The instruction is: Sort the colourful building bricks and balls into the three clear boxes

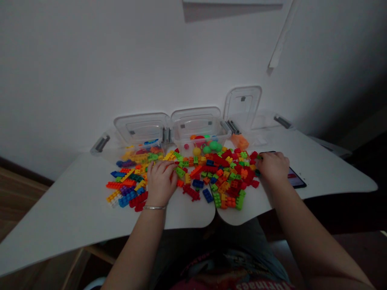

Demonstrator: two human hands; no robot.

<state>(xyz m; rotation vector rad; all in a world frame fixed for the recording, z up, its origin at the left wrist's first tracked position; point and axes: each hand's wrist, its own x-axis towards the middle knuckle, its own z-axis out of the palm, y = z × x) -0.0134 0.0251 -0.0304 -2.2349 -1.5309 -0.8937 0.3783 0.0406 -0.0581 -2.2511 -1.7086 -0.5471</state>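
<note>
Head view: two bare hands above a white surface [75,217], set well apart, with a spread of toy bricks [222,173] lying between them. Left hand [162,181]: palm down, a bracelet [154,208] at its wrist, fingertips reaching the near-left part of the spread; whether the fingers grip a brick cannot be told. Right hand [273,165]: fingers bent downward at the spread's right edge; their hold is likewise hidden. A dark-framed device [298,181] lies partly beneath this hand and extends to its right. Left of the left hand, further bricks [128,197] lie in blue, red, yellow and purple. Just right of the same hand are a dark red piece [191,193] and a blue brick [207,195]. Beyond the hands, and between them, stands a clear bin [178,137] containing coloured balls [214,146]. Beyond the right hand, to its left, a clear lid [243,106] stands upright near the wall [136,60].
</note>
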